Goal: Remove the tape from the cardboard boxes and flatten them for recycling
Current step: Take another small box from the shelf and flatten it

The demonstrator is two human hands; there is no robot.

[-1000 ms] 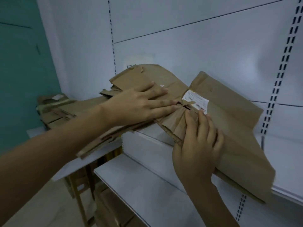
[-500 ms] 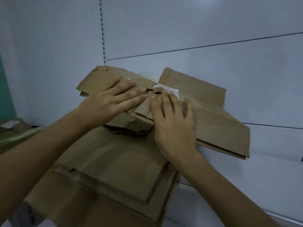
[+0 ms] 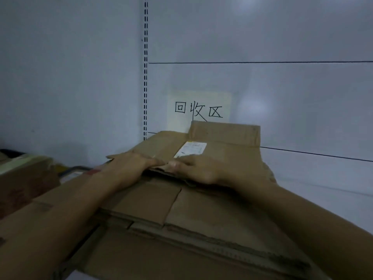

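My left hand [image 3: 131, 165] and right hand [image 3: 198, 170], both flat, press the flattened box [image 3: 228, 138]; I judge it light, stiff, best gripped at edges.

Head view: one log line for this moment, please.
left hand: pressing flattened box | right hand: pressing same box | box: atop cardboard stack

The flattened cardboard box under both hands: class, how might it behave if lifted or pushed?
Probably light and fairly stiff: the flattened cardboard box lies as thin panels. Its flaps would likely hinge at creases. It may slide over the cardboard stack.
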